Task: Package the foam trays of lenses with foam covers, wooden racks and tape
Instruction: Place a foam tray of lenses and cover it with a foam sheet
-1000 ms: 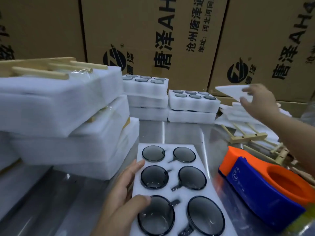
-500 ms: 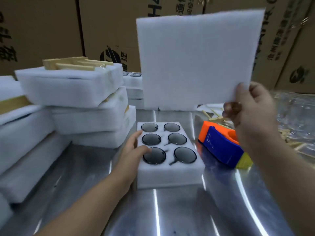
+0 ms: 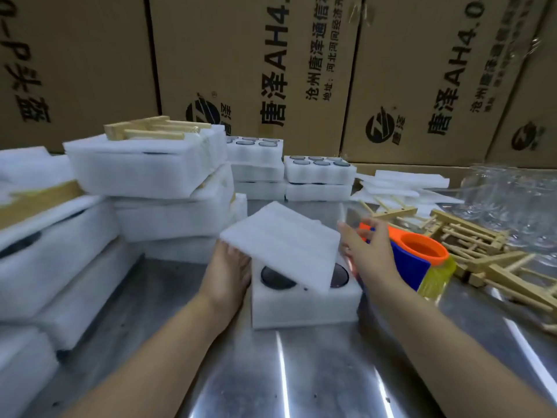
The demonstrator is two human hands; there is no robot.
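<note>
A white foam tray sits mid-table with a white foam cover lying askew on top. Two dark lenses still show at the tray's near edge. My left hand rests against the tray's left side, with straight fingers touching the cover's left corner. My right hand hovers at the cover's right edge with fingers spread and holds nothing. An orange and blue tape dispenser stands just right of that hand. Loose wooden racks lie further right.
Stacks of wrapped foam packs, one topped by a wooden rack, fill the left. Uncovered lens trays and spare foam covers sit at the back. Clear plastic is at the far right, and cardboard boxes wall the rear.
My right hand brought the foam cover down from in front of my view onto the tray and let go of it. My left hand stayed at the tray's left side.
</note>
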